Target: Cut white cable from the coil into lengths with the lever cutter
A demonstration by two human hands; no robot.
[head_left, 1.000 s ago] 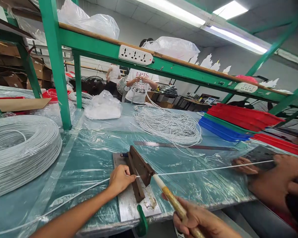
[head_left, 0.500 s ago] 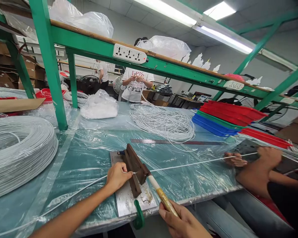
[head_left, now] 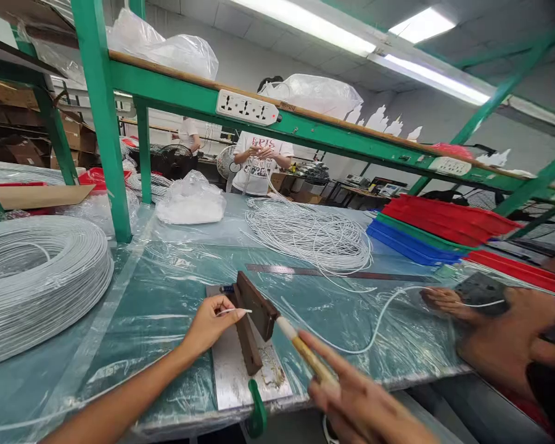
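Observation:
My left hand (head_left: pixel 215 320) pinches a thin white cable (head_left: pixel 234 311), whose short end sticks out past the fingertips over the cutter. The brown metal bench cutter (head_left: pixel 254 308) sits on a silvery base plate (head_left: pixel 229 379) at the table's front edge. My right hand (head_left: pixel 356 394), blurred, is around the cutter's white and gold handle (head_left: pixel 312 357), with the index finger stretched along it. Right of the cutter, a separate length of white cable (head_left: pixel 374 336) curves slack across the table to a co-worker's hand (head_left: pixel 448 302).
A large coil of white cable (head_left: pixel 50 290) lies at left, a loose cable heap (head_left: pixel 309 234) at the back. A steel ruler (head_left: pixel 342 272) crosses the table. Stacked trays (head_left: pixel 435 231) stand at right. A green clamp (head_left: pixel 258 410) grips the front edge; a green shelf frame (head_left: pixel 102 123) rises behind.
The cable that ran taut through the cutter is now in two parts; the right part has gone slack and curved. My left hand has risen slightly, and my right-hand fingers have loosened on the handle.

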